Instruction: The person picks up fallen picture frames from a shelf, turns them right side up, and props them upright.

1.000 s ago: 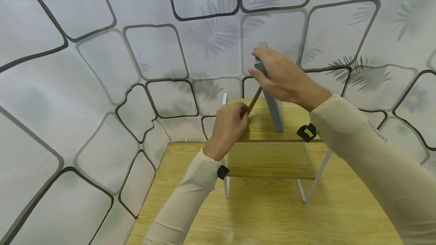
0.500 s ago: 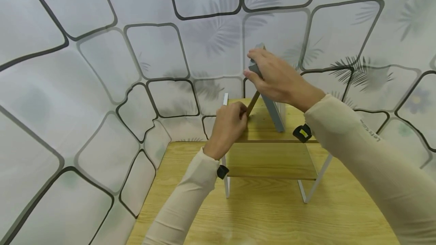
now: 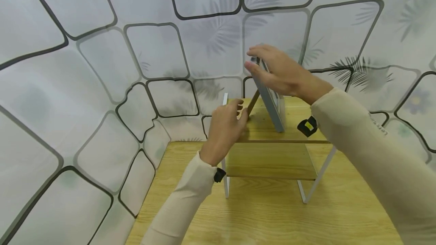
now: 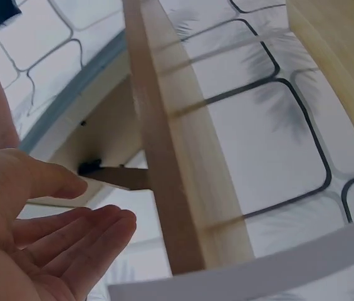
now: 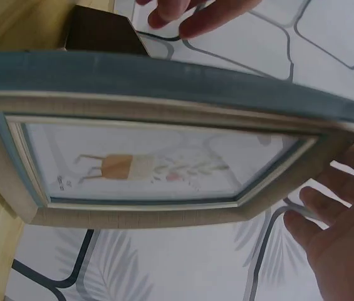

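Observation:
A picture frame [image 3: 270,105] with blue-grey sides stands leaning on the upper shelf of a small rack. Its brown easel leg [image 3: 253,102] slants out behind to the shelf. My left hand [image 3: 225,129] is beside that leg, thumb and fingers parted; in the left wrist view a gap shows between the fingertips and the leg [image 4: 117,177]. Around the frame's top edge my right hand [image 3: 282,72] is spread, fingers over one side and thumb at the other, not gripping. The right wrist view shows a drawn plant in an orange pot [image 5: 117,167] behind the glass.
The rack has a wooden upper shelf [image 3: 296,124], a lower shelf [image 3: 269,160] and white metal legs [image 3: 320,175]. It stands on a wood-grain table [image 3: 259,218]. Patterned wall covering [image 3: 153,52] closes off the back and left.
My left hand has loosened its pinch on the easel leg and drawn slightly back. My right hand has let go of the frame's top and shifted a little right. The frame stays standing.

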A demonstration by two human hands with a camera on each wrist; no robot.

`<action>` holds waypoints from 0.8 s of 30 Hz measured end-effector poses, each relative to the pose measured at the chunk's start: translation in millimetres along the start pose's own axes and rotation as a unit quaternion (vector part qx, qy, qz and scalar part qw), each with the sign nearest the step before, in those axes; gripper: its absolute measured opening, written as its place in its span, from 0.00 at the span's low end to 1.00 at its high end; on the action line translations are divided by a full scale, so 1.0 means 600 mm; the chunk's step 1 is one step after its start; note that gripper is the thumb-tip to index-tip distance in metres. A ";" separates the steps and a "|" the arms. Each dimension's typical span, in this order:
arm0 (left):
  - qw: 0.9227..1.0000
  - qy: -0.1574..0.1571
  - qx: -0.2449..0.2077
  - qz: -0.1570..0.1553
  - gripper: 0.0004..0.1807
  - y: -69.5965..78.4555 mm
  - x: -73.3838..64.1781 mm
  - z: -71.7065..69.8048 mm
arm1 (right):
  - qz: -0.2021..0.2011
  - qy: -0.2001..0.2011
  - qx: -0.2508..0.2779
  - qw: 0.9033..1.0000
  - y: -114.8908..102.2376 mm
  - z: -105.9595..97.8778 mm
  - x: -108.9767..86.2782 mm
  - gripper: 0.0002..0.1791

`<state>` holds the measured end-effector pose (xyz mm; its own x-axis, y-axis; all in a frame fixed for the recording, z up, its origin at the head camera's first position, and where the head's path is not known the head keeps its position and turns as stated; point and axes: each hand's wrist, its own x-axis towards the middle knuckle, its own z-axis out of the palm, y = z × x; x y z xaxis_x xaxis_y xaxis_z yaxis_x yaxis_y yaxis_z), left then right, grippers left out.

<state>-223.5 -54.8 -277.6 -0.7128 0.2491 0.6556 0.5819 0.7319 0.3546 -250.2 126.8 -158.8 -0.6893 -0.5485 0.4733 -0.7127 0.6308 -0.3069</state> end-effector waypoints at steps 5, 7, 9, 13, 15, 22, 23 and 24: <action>0.999 0.010 -0.042 0.005 0.13 0.025 -0.003 -0.004 | -0.001 0.027 0.040 0.999 0.017 -0.012 0.007 0.30; 0.998 0.000 -0.069 -0.004 0.13 0.036 -0.003 -0.002 | 0.006 0.030 0.055 0.998 0.025 -0.016 0.010 0.30; 0.996 -0.015 -0.090 -0.012 0.15 0.045 -0.003 0.002 | 0.014 0.027 0.073 0.997 0.032 -0.019 0.013 0.30; 0.994 -0.045 -0.097 -0.035 0.18 0.060 0.000 0.012 | 0.033 0.010 0.095 0.995 0.052 -0.023 0.016 0.30; 0.994 -0.052 -0.087 -0.041 0.20 0.065 0.003 0.016 | 0.045 0.003 0.102 0.994 0.060 -0.024 0.019 0.31; 0.993 -0.064 -0.086 -0.053 0.23 0.070 0.012 0.028 | 0.077 -0.022 0.118 0.990 0.075 -0.024 0.031 0.34; 0.992 -0.064 -0.088 -0.056 0.23 0.069 0.013 0.030 | 0.078 -0.025 0.118 0.990 0.077 -0.023 0.033 0.34; 0.992 -0.063 -0.090 -0.058 0.23 0.069 0.014 0.032 | 0.079 -0.027 0.118 0.989 0.078 -0.023 0.034 0.34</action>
<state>-212.7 -10.2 -270.2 -0.8164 0.2554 0.5180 0.5448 0.6382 0.5439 -295.8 152.5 -152.2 -0.7954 -0.4865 0.3615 -0.6023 0.5677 -0.5612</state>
